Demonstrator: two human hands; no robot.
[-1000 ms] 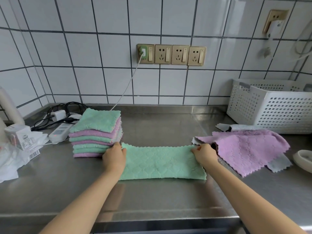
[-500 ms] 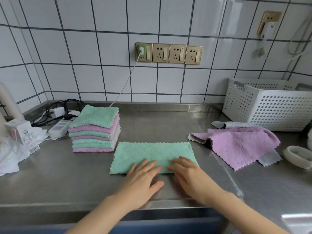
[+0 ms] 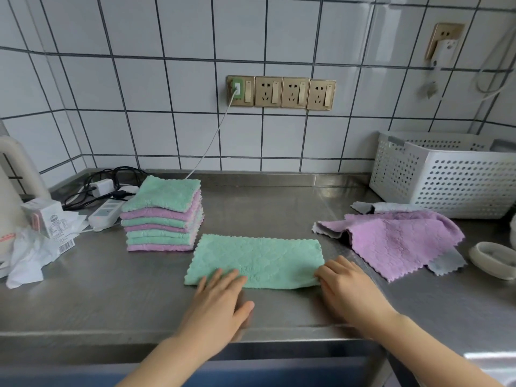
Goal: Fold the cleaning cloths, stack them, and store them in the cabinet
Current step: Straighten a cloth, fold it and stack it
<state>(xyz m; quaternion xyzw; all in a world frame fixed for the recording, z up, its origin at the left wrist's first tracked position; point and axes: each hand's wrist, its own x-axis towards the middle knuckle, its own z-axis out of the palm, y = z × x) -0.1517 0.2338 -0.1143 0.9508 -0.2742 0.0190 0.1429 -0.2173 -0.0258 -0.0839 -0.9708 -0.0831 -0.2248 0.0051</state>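
A green cloth [image 3: 259, 258], folded once into a long strip, lies flat on the steel counter [image 3: 111, 297] in front of me. My left hand [image 3: 220, 300] lies flat with straight fingers on the strip's near left corner. My right hand [image 3: 349, 289] is at the strip's near right corner, fingers curled at its edge. A stack of several folded green and purple cloths [image 3: 163, 216] stands just left of the strip. An unfolded purple cloth [image 3: 396, 241] lies to the right over a grey cloth [image 3: 444, 263].
A white perforated basket [image 3: 452, 174] stands at the back right. A power strip with black cables [image 3: 107, 208] sits behind the stack. Crumpled packaging [image 3: 36, 241] lies at the left, a small white dish [image 3: 494, 259] at the far right. The counter's front edge is under my wrists.
My hands left the strip's far corners, came to its near middle, then spread apart to its near left and right corners. The cloth has stayed flat.
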